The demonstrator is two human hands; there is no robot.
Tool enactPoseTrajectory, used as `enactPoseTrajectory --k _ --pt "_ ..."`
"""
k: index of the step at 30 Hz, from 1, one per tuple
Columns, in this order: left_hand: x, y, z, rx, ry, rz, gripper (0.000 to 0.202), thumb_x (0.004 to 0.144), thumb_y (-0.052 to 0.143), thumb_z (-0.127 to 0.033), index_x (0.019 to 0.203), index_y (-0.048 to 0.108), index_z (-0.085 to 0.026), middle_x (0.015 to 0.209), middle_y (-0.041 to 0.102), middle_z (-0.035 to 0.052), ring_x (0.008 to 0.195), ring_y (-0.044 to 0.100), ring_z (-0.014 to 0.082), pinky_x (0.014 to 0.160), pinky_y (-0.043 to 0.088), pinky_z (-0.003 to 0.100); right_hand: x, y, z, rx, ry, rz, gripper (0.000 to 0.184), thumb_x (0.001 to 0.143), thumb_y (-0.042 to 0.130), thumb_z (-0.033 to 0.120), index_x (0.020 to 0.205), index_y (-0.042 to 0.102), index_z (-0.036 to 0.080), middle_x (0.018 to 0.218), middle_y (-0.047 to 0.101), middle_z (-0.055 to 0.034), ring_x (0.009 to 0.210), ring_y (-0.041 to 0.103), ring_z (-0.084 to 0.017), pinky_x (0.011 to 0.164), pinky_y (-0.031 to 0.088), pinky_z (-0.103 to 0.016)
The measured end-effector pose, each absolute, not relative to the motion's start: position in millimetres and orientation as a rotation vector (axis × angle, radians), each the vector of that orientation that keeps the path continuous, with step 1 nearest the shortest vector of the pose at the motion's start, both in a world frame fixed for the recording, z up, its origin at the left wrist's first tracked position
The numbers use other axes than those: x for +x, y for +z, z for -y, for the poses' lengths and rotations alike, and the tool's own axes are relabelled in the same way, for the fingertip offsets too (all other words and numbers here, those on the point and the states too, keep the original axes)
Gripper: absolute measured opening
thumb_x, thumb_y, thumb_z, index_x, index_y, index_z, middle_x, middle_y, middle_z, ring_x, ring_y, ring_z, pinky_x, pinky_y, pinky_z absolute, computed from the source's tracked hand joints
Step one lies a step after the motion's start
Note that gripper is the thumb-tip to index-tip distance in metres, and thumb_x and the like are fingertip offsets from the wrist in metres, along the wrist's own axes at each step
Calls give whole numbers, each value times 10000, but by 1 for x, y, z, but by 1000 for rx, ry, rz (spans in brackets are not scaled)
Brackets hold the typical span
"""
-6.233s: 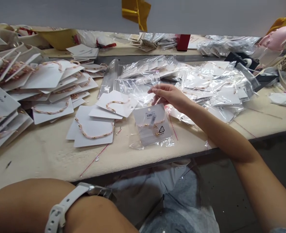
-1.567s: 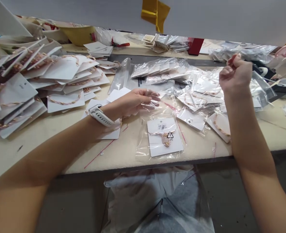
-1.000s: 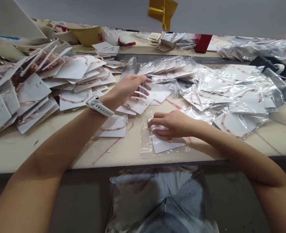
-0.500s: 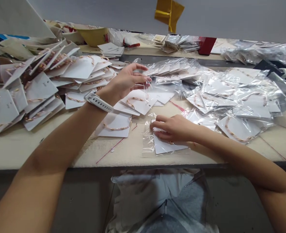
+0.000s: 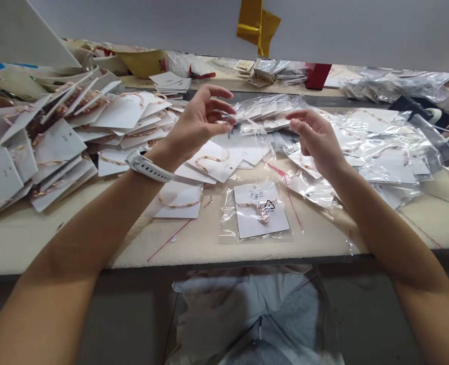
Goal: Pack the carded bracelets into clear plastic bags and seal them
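The left hand [image 5: 199, 121] and the right hand [image 5: 317, 137] are up in the air above the table [image 5: 57, 243], with their fingertips facing each other. Both hands are curved and a bit open, with a narrow gap between thumb and fingers. They may be pinching something thin and clear, but I cannot tell.

Neither hand touches the white card [image 5: 260, 223] that lies flat on the table, below and between them. The card is inside a clear bag [image 5: 228, 218], and a thin bead bracelet [image 5: 263, 205] lies on it. The bag is thin, shiny and crinkly, so it slips easily. Slow, soft fingers suit it, and the card is easiest to handle when it lies flat and straight.

A loose card [image 5: 212, 162] with a bracelet lies under the left hand, and a white watch [image 5: 148, 167] wraps the left wrist. To the left is a messy pile of cards [image 5: 59, 147] with gold and pink beads. To the right is a slippery heap of bagged cards [image 5: 384, 162]. A thin pink thread [image 5: 169, 241] lies on the pale table.
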State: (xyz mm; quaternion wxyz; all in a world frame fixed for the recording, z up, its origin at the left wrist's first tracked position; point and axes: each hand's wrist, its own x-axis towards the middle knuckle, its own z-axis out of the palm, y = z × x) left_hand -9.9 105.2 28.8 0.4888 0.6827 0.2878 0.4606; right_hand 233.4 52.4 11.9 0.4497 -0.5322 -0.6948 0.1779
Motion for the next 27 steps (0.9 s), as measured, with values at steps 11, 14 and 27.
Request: enactPoseTrajectory --k 11,14,27 --pt "9 35 -61 1897 867 -764 551 694 708 -46 1175 558 -271 1137 610 40 1049 634 189 875 560 276 213 14 -40 -1181 318 2095 325 920 548 486 1146 614 261 1136 471 -91 1099 487 -217 774 484 -304" --pt "10 37 -58 1890 850 -760 557 689 707 -22 1171 572 -265 1163 602 45 1047 638 190 878 564 275 217 13 -41 -1104 347 2130 279 909 564 482 1018 627 233 1120 454 -86 1059 482 -205 739 477 -289" --pt "16 35 -54 1851 856 -857 190 753 709 -105 927 714 -179 907 680 33 978 664 189 904 557 296 224 31 -28 -1082 655 1995 247 865 607 472 881 533 236 952 535 -36 823 475 -138 572 400 -231"
